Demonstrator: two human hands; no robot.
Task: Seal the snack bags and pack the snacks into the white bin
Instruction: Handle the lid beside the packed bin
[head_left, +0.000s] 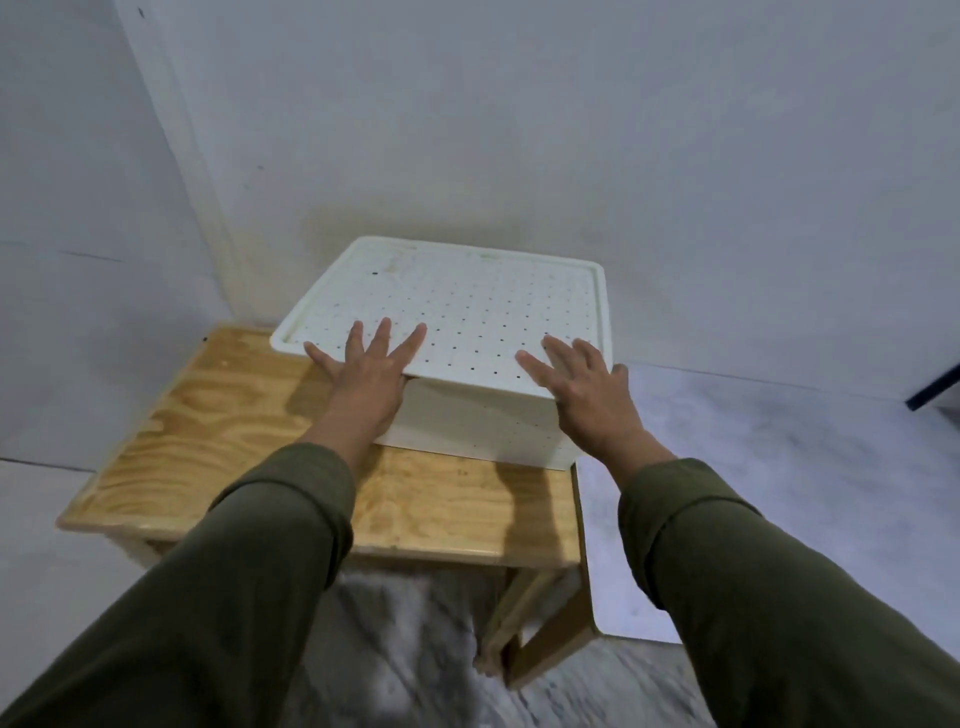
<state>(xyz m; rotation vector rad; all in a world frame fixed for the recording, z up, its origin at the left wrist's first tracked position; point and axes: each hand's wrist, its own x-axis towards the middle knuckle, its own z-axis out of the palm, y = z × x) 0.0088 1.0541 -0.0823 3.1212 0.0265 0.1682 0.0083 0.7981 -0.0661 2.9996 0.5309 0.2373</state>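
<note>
Both hands, the left hand (371, 364) and right hand (574, 382), lie flat with fingers spread on the perforated lid (467, 306) of the white bin (478, 431) at the wooden worktop's (218, 415) far right corner, where an uneven push could tip it off the edge.

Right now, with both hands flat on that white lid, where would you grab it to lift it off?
Probably by the lid's overhanging near edge, from the front, hooking fingers under the lip near each front corner, where the left hand and right hand already rest.
</note>
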